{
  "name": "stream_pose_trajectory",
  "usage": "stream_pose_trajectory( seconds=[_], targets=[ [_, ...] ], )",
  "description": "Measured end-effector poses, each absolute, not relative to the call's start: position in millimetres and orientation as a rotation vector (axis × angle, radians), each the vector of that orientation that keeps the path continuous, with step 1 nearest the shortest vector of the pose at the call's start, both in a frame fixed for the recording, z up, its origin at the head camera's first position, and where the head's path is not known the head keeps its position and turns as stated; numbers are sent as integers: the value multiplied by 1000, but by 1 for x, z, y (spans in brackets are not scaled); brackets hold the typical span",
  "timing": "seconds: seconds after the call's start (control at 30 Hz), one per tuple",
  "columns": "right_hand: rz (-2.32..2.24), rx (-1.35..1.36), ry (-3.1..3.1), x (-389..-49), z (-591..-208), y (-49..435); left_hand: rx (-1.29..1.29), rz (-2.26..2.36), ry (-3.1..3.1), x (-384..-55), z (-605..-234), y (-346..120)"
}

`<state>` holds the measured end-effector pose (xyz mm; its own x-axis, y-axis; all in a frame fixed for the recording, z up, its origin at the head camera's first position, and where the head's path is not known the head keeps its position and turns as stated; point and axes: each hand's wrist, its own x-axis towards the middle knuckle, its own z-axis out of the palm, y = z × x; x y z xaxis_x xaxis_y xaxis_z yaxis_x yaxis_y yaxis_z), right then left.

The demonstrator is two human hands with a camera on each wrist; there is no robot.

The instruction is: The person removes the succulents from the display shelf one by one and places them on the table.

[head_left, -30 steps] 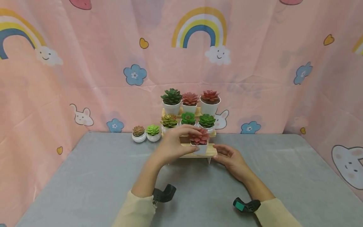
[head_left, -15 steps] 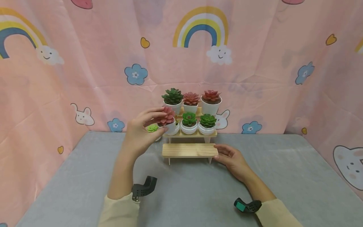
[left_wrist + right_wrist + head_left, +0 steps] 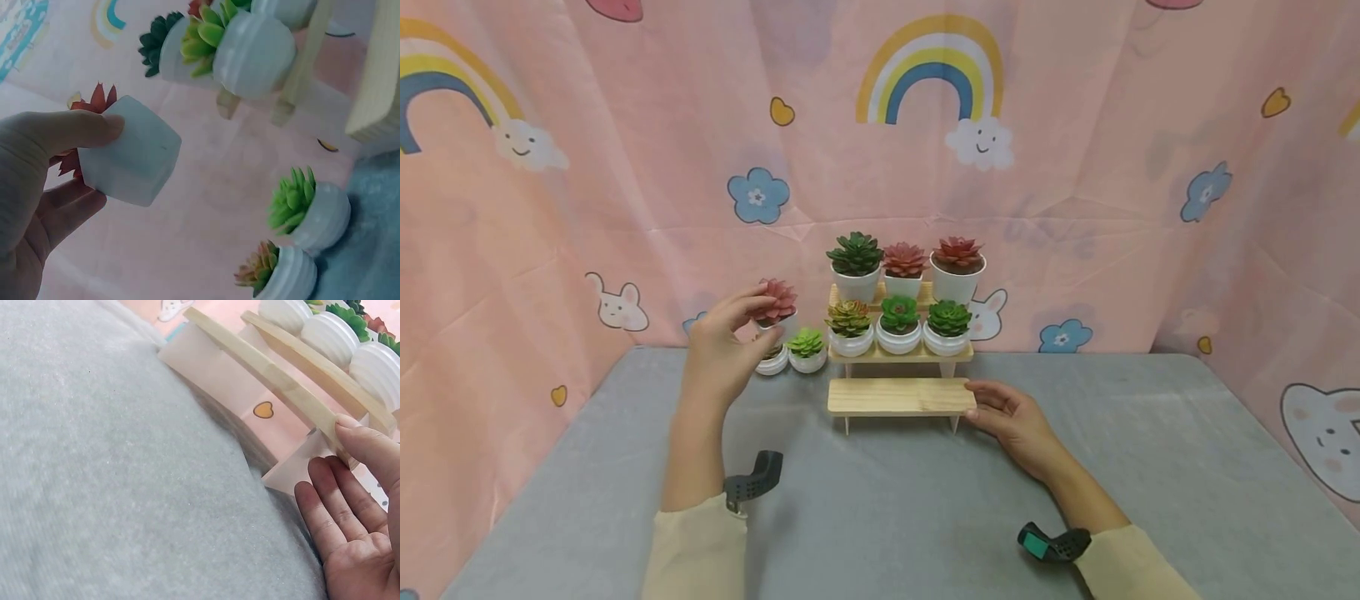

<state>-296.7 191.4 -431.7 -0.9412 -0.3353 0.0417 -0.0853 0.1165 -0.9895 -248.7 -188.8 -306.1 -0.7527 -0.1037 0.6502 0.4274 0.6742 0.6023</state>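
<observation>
My left hand (image 3: 722, 343) holds a pink potted succulent (image 3: 779, 303) in the air, left of the stepped wooden plant stand (image 3: 901, 398). In the left wrist view, the thumb lies against its square white pot (image 3: 134, 153), and the fingers reach round the far side. Behind and below it, a brownish succulent in a round pot (image 3: 771, 364) is partly covered. My right hand (image 3: 1017, 423) grips the right end of the stand's lowest plank, thumb at the front corner in the right wrist view. That plank is bare.
On the middle step stand a yellow-green succulent (image 3: 850, 321) and two green ones (image 3: 900, 317). The top step bears a dark green succulent (image 3: 856, 257) and two red ones (image 3: 957, 257). A light green succulent (image 3: 807, 346) sits on the grey table (image 3: 880, 517), left of the stand.
My left hand has lifted the pink succulent off the lowest plank and carried it left, past the stand. The right hand stays at the plank's end.
</observation>
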Motion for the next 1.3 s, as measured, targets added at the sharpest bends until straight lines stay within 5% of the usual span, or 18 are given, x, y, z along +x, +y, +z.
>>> stream_pose_trajectory(
  seconds=[0.67, 1.3],
  targets=[
    [-1900, -419, 2215, -296, -430, 191, 284, -1060, -1998, -281, -363, -224],
    [-1906, -470, 2234, -296, -429, 191, 482, -1253, -1988, -295, -413, -236]
  ],
)
